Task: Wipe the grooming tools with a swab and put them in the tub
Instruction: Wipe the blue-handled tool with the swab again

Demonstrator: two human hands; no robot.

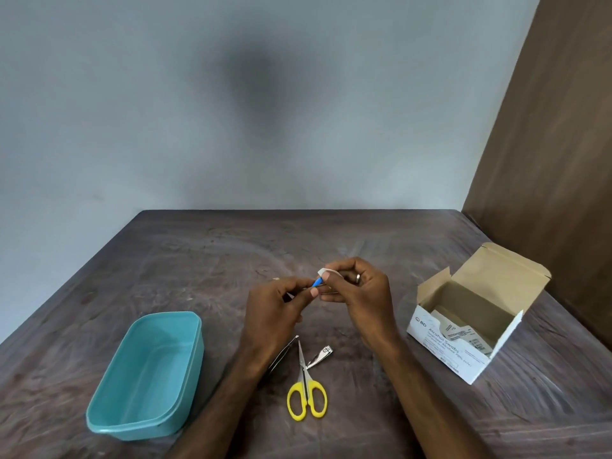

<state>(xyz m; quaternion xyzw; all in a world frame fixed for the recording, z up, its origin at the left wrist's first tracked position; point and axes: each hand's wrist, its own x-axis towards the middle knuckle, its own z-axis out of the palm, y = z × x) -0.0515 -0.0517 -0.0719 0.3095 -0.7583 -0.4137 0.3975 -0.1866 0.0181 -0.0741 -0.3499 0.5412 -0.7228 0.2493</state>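
Hands meet above the middle of the desk [231, 260]: the left hand [275, 313] pinches a small tool with a blue grip [316, 282], and the right hand [361, 293], a ring on one finger, pinches a white swab [326, 271] against the tool's far end. What kind of tool it is cannot be told; most of it is hidden by the fingers.

To wipe well, I would keep the left pinch firm on the blue part and draw the swab along the metal in one direction, turning the tool so every side is covered, and keep fingertips off the part already cleaned.

The teal tub [145, 376] sits at eight o'clock from the hands, open and with nothing visible inside. At six o'clock, just below the wrists, lie yellow-handled scissors [306, 389], a nail clipper [319, 356] touching the blades, and a slim metal tool [283, 354] partly under the left forearm, likely tweezers. These look unwiped yet.

At three o'clock stands an open cardboard box [463, 332] with sachets inside. Its front reads "BD" and "Alcohol Swabs"; a smaller line below seems to mention 70% alcohol, but the rest is too fine to read.
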